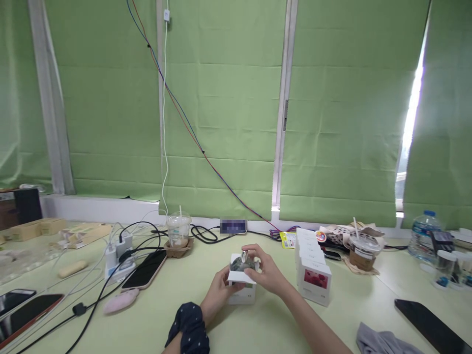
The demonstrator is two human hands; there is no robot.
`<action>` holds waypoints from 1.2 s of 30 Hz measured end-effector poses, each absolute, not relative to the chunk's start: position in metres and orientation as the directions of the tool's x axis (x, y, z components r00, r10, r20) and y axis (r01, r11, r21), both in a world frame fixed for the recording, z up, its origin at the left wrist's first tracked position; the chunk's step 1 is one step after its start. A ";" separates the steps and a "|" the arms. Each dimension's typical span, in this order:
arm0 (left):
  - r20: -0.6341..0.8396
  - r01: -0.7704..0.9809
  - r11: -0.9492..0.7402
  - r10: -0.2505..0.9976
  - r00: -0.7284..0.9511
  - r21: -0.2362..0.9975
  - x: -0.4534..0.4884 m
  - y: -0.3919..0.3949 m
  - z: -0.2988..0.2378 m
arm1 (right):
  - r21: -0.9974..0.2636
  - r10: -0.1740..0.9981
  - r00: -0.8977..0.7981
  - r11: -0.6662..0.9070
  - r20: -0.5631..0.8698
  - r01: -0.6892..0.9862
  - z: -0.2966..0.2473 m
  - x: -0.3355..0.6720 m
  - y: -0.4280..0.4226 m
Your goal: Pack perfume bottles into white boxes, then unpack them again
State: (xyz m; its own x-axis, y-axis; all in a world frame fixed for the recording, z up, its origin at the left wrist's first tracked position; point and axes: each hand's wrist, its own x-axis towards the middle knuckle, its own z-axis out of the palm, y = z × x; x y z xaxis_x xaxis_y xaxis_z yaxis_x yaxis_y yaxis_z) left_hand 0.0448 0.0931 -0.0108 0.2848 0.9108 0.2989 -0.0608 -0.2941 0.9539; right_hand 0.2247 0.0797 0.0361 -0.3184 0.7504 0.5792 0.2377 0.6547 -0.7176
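At the table's middle stands a small white box [243, 291] with its top flap open. My left hand [217, 295] grips the box's left side, fingers curled round it. My right hand [268, 272] is closed on a small glass bottle [241, 263] with a silver cap, which sits in the box's open top. Whether the bottle rests fully inside cannot be made out.
A row of white boxes [311, 265] with a pink picture stands right of my hands. Two lidded cups [178, 230] [363, 248], phones [145, 269] [427, 324], a power strip with cables [120, 253], a pink mouse [121, 301], a water bottle [424, 236] and a grey cloth [383, 340] lie around.
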 end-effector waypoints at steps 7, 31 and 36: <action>0.298 -0.053 -0.295 0.912 0.282 0.954 0.044 0.093 -0.012 | -0.738 0.766 -0.295 0.637 0.572 0.222 0.035 0.227 0.081; 0.322 -0.039 -0.324 0.903 0.285 0.945 0.044 0.091 -0.007 | -0.625 0.727 -0.334 0.687 0.600 0.372 0.023 0.226 0.083; 0.341 -0.036 -0.346 0.892 0.296 0.938 0.044 0.094 -0.009 | -0.528 0.665 -0.376 0.744 0.646 0.409 0.024 0.226 0.084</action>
State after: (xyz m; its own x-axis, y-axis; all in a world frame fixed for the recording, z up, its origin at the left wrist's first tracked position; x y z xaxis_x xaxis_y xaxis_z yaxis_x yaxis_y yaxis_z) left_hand 0.0439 0.0940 -0.0093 0.2961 0.8924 0.3406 -0.0362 -0.3459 0.9376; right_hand 0.2258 0.0837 0.0239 -0.3756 0.6650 0.6456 0.4088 0.7440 -0.5285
